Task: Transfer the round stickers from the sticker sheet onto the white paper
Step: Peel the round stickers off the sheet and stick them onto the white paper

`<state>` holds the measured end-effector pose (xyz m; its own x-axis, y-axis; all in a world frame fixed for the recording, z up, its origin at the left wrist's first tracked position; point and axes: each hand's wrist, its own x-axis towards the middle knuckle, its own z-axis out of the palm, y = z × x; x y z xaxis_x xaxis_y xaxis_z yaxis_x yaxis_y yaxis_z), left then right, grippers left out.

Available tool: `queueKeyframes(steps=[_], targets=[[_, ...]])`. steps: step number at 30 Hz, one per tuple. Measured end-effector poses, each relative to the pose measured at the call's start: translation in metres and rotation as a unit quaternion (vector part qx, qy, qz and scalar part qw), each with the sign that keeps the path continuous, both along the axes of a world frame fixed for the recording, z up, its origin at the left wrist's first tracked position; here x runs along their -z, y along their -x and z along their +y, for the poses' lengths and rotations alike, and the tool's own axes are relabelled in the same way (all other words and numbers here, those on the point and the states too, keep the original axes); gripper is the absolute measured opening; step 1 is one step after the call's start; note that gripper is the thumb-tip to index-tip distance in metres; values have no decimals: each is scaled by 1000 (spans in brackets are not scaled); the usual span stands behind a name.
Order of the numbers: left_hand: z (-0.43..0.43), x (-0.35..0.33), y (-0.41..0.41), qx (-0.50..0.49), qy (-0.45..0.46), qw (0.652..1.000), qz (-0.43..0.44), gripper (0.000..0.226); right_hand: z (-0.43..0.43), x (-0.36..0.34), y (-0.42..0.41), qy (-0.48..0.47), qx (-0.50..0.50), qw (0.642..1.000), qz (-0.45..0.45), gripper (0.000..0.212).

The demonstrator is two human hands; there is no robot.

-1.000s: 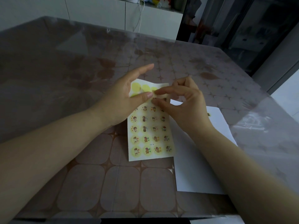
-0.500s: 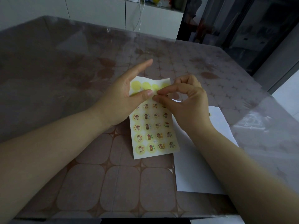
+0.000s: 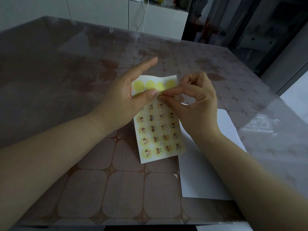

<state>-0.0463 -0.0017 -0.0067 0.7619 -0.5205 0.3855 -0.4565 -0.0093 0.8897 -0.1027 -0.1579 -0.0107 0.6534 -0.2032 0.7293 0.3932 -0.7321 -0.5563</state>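
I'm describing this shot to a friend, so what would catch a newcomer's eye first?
Two hands meet mid-table over a sticker sheet: the left hand holds it, the right hand pinches at its second row. Its top row shows only plain yellow circles. White paper lies to the right.

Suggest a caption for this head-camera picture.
Left hand steadies sticker sheet; right hand pinches a sticker beside white paper.

The left hand (image 3: 126, 104) grips the sticker sheet (image 3: 158, 130) (top row already bare yellow circles) while the right hand (image 3: 191, 107) pinches at it; white paper (image 3: 208, 172) lies toward the table's (image 3: 83, 189) right edge.
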Motion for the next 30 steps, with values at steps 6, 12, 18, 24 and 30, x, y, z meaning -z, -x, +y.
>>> queueKeyframes(steps=[6, 12, 18, 24, 30], targets=[[0, 2, -4, -38, -36, 999, -9, 56, -8, -3, 0, 86, -18, 994, 60, 11], [0, 5, -7, -38, -94, 995, 12, 55, -12, -10, 6, -29, -95, 971, 217, 17], [1, 9, -10, -44, -95, 994, 21, 52, -38, -35, 18, -103, -57, 941, 318, 3], [0, 12, -12, -52, -98, 993, 35, 46, -96, -41, 33, -9, 74, 851, 520, 10], [0, 14, -13, -45, -98, 993, 39, 44, -91, -35, 29, 1, 78, 835, 545, 6]])
